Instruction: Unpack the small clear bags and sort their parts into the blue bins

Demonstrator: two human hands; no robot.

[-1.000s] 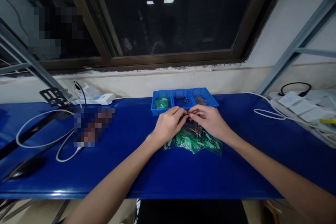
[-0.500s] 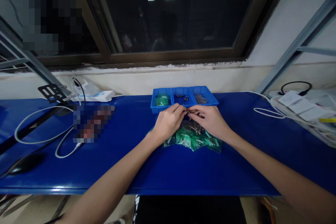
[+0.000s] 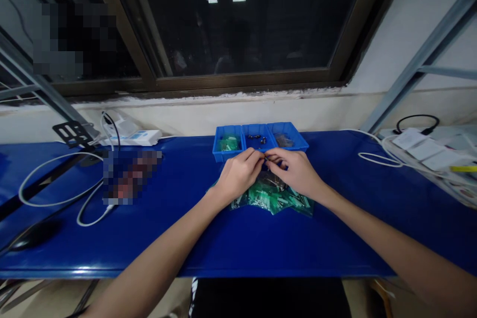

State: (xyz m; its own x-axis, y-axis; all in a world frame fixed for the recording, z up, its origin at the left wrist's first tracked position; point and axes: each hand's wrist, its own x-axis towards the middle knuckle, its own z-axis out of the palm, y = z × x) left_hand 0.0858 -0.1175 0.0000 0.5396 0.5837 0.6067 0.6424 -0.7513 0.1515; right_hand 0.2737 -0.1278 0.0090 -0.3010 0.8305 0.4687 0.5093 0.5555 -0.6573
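Note:
My left hand (image 3: 241, 171) and my right hand (image 3: 294, 169) meet fingertip to fingertip just in front of the blue bins. Both are closed in a pinch on a small dark piece (image 3: 266, 157), too tiny to name and mostly covered by the fingers. Under the hands lie green plastic bags (image 3: 266, 198) with small pale and metallic parts inside. Behind stand three joined blue bins (image 3: 219, 155). The left one holds a green bag (image 3: 228, 142), the middle one a few small dark metallic parts (image 3: 263, 140), the right one clear plastic bags (image 3: 283, 140).
The blue table (image 3: 238, 253) runs along the wall under a dark window. At left are a white cable (image 3: 84, 216), a power strip (image 3: 145, 137), a black mouse (image 3: 35, 234) and a blurred-out object. White boxes (image 3: 425, 149) and cables lie at right.
Both hands stay together at almost the same spot, with the fingertips shifting slightly around the small piece. The whole view has drifted a little.

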